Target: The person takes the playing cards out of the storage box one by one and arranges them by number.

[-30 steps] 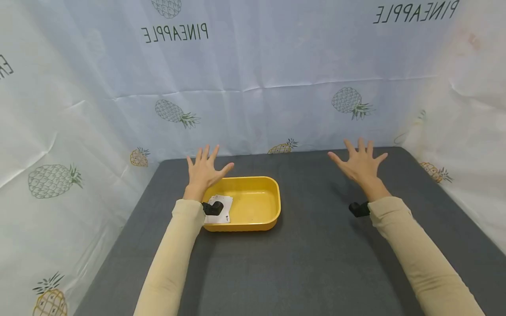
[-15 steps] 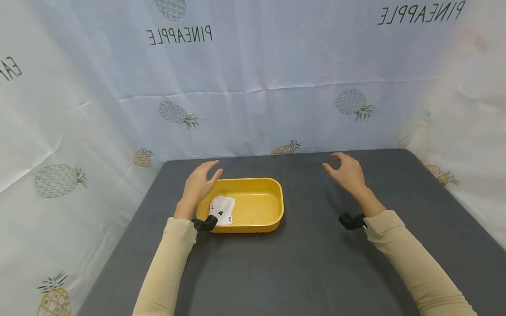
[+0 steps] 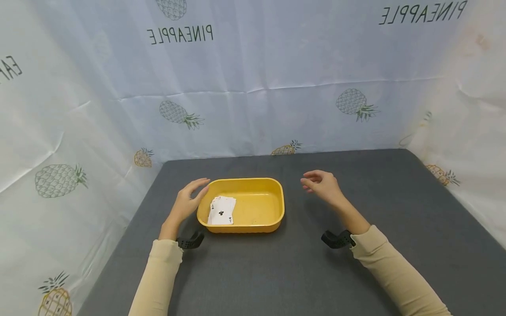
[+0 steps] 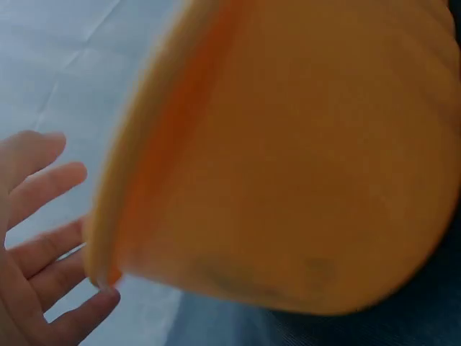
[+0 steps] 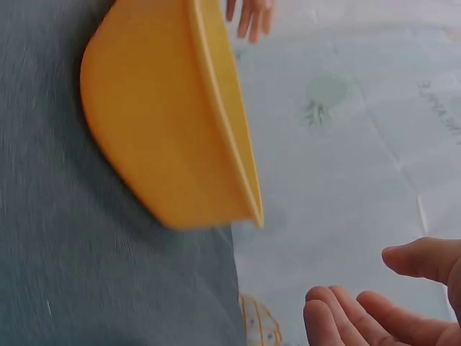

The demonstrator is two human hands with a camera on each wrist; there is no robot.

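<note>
A yellow plastic tray point(image 3: 246, 229) stands on the dark table, left of the middle in the head view. Several white playing cards point(image 3: 222, 210) lie overlapping at its left end, with an ace of clubs on top. My left hand point(image 3: 184, 204) is just beside the tray's left end, thumb and fingers spread apart; whether they touch the rim I cannot tell. The left wrist view has the tray's wall point(image 4: 302, 158) close by, next to those fingers. Right of the tray, apart from it, hovers my right hand point(image 3: 326, 188) with loosely bent fingers, holding nothing.
Dark grey cloth covers the table point(image 3: 269, 272). A white curtain point(image 3: 253, 57) printed with pineapples hangs behind and along both sides. Each wrist carries a black camera mount, the left one point(image 3: 191, 240) and the right one point(image 3: 337, 239).
Both hands have come down from spread, raised positions and closer to the person. The right hand has moved left toward the tray, and the fingers of both hands have bent. The cards are now uncovered.
</note>
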